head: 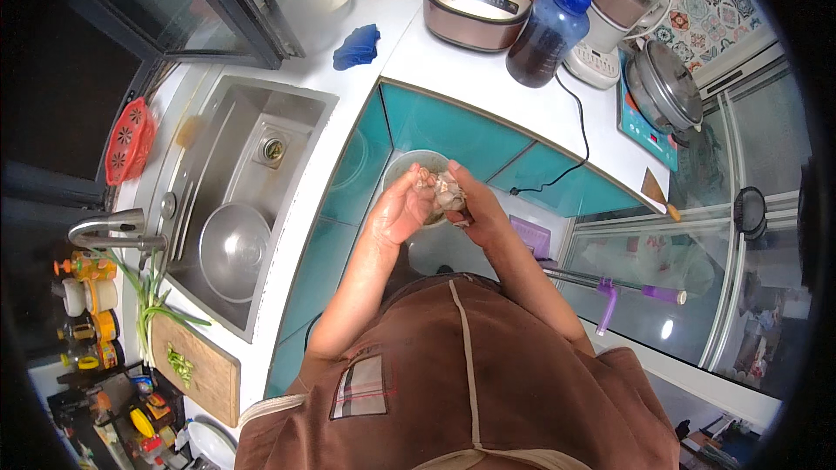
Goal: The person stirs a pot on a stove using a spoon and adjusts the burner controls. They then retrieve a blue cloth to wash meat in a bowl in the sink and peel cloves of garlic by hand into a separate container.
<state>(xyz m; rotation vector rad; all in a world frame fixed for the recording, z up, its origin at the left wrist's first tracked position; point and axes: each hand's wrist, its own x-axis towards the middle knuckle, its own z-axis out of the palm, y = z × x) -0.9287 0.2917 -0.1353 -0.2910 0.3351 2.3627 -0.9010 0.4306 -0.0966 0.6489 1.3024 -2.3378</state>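
Note:
Whitish garlic (449, 196) with papery skin is held in my right hand (483, 209), between the thumb and fingers. My left hand (398, 212) faces it with curled fingers, its fingertips close to the garlic. Whether the left fingers pinch a small loose piece is too small to tell. Both hands are above a round pale bin (400, 166) on the floor in the corner of the teal cabinets. The hands hide much of the bin's mouth and its contents.
A steel sink (300, 137) holds a metal bowl (219, 254). Beside it lies a cutting board (215, 378) with chopped greens (179, 365) and scallions (151, 300). A rice cooker (480, 19), blue jug (545, 36), blender (610, 19) and knife (656, 192) line the right counter. A black cord (583, 137) hangs over its edge.

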